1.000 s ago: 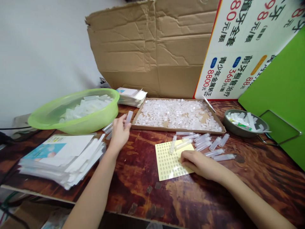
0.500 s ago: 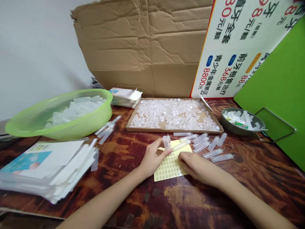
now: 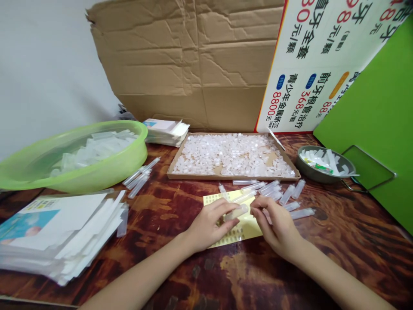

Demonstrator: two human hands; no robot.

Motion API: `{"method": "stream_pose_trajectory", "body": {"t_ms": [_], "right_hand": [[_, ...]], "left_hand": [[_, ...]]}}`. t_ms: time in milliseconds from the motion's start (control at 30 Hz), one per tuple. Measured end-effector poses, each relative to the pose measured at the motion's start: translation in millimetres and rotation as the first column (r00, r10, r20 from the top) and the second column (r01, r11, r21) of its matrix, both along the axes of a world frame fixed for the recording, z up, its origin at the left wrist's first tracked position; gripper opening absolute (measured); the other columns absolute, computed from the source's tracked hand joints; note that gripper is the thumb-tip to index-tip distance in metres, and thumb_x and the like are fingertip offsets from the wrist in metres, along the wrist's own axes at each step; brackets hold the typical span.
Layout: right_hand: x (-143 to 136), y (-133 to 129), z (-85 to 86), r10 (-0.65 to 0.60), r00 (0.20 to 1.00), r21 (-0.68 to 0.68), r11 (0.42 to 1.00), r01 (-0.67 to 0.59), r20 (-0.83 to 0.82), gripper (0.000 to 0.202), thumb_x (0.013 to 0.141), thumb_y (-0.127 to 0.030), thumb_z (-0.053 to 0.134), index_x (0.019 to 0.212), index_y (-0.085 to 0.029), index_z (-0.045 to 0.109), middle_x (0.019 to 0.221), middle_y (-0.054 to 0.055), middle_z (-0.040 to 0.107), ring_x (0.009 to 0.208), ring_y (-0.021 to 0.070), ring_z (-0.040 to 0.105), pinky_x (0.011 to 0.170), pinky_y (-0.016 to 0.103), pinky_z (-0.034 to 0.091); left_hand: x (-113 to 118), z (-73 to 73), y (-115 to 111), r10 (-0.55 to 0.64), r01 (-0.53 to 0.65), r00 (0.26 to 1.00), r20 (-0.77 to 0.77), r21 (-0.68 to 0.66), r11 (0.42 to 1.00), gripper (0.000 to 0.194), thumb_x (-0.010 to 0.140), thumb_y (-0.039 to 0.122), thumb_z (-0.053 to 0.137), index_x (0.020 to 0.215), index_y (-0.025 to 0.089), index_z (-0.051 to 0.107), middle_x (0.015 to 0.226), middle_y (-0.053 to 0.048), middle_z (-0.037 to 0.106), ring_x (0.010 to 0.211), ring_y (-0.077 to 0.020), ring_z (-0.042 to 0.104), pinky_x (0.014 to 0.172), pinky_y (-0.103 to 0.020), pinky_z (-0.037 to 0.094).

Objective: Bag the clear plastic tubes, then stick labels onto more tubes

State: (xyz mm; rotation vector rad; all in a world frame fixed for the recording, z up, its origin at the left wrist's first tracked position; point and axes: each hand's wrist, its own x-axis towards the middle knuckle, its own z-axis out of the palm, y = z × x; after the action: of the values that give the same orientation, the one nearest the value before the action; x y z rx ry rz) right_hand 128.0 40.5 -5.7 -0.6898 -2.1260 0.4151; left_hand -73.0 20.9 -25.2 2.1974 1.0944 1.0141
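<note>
Gripping a translucent cylindrical plastic tube (image 3: pixel 236 212) above a yellow dotted sheet (image 3: pixel 252 229), the left hand (image 3: pixel 206 226) has part-closed fingers; newly raised at three o'clock, the right hand (image 3: pixel 281 226) nearly closes, contents indeterminable, apparently allowing two-handed work.

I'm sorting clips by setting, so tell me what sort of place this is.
Probably a small home or backroom workshop: a worn wooden table holds a shallow cardboard tray of small clear parts, a green basin of plastic pieces, and a yellow sticker sheet.
</note>
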Motion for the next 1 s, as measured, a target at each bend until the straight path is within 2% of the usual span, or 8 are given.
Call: {"method": "stream_pose_trajectory", "body": {"t_ms": [133, 400, 500, 633, 733, 900, 1000], "right_hand": [[-0.5, 0.5, -0.9, 0.012, 0.998, 0.042, 0.999, -0.014, 0.055, 0.010, 0.089, -0.010, 0.043, 0.093, -0.019, 0.044, 0.076, 0.001, 0.053, 0.070, 0.0117, 0.053, 0.063, 0.021, 0.042], [-2.9, 0.9, -3.4, -0.014, 0.999, 0.117, 0.993, 0.008, 0.051, 0.011, 0.089, -0.011, 0.042, 0.094, -0.019, 0.046, 0.075, 0.002, 0.055, 0.067, 0.0134, 0.056, 0.061, 0.023, 0.045], [-1.6, 1.7, -0.8, -0.010, 0.997, 0.092, 0.996, 0.004, 0.072, 0.010, 0.090, -0.012, 0.042, 0.094, -0.020, 0.046, 0.075, 0.003, 0.057, 0.067, 0.0142, 0.056, 0.060, 0.024, 0.046], [2.1, 2.5, 4.0, 0.057, 0.991, 0.020, 0.998, -0.060, 0.123, 0.014, 0.090, -0.012, 0.042, 0.100, -0.020, 0.048, 0.080, 0.004, 0.060, 0.072, 0.0147, 0.057, 0.064, 0.026, 0.046], [2.3, 3.1, 4.1, 0.050, 0.998, -0.013, 0.999, -0.050, 0.025, 0.016, 0.087, -0.012, 0.049, 0.101, -0.020, 0.049, 0.079, 0.002, 0.057, 0.067, 0.0127, 0.055, 0.061, 0.024, 0.044], [-2.8, 3.9, 0.4, 0.135, 0.990, -0.020, 0.991, -0.136, -0.040, 0.019, 0.086, -0.009, 0.050, 0.102, -0.021, 0.052, 0.095, 0.007, 0.054, 0.089, 0.0165, 0.054, 0.075, 0.029, 0.046], [-5.9, 1.8, 1.0, 0.111, 0.994, -0.018, 0.994, -0.111, -0.020, 0.014, 0.086, -0.012, 0.052, 0.097, -0.020, 0.053, 0.096, 0.007, 0.053, 0.090, 0.0180, 0.052, 0.076, 0.032, 0.046]], "left_hand": [[0.8, 0.3, 0.0, -0.007, 0.008, 1.000, -0.010, 0.019, 1.000, 0.021, 0.085, 0.024, 0.056, 0.103, 0.014, 0.060, 0.089, -0.007, 0.060, 0.082, -0.0147, 0.055, 0.075, -0.024, 0.044], [1.3, -0.4, 0.2, 0.029, -0.028, 0.999, -0.029, 0.040, 0.999, 0.021, 0.084, 0.025, 0.058, 0.102, 0.014, 0.061, 0.088, -0.007, 0.061, 0.080, -0.0150, 0.056, 0.074, -0.024, 0.045], [1.3, -0.4, 0.1, 0.025, -0.024, 0.999, -0.030, 0.039, 0.999, 0.021, 0.084, 0.025, 0.058, 0.101, 0.014, 0.061, 0.089, -0.007, 0.062, 0.081, -0.0149, 0.057, 0.075, -0.025, 0.045], [0.6, 0.0, -0.3, 0.038, -0.038, 0.999, -0.021, 0.026, 0.999, 0.022, 0.084, 0.026, 0.058, 0.102, 0.014, 0.061, 0.090, -0.007, 0.063, 0.082, -0.0155, 0.058, 0.077, -0.026, 0.046], [0.8, 0.8, -0.2, 0.035, -0.035, 0.999, -0.007, 0.010, 0.999, 0.024, 0.084, 0.028, 0.058, 0.104, 0.015, 0.060, 0.092, -0.007, 0.063, 0.082, -0.0155, 0.057, 0.076, -0.026, 0.046], [0.7, 0.6, -0.8, 0.016, -0.015, 0.999, -0.038, 0.008, 1.000, 0.023, 0.085, 0.031, 0.057, 0.102, 0.015, 0.060, 0.083, -0.005, 0.061, 0.073, -0.0134, 0.055, 0.068, -0.023, 0.045], [-0.4, -0.5, -1.8, -0.003, 0.006, 0.997, -0.080, 0.032, 0.999, 0.022, 0.087, 0.031, 0.054, 0.099, 0.014, 0.060, 0.079, -0.005, 0.061, 0.071, -0.0134, 0.055, 0.065, -0.023, 0.044]]}}
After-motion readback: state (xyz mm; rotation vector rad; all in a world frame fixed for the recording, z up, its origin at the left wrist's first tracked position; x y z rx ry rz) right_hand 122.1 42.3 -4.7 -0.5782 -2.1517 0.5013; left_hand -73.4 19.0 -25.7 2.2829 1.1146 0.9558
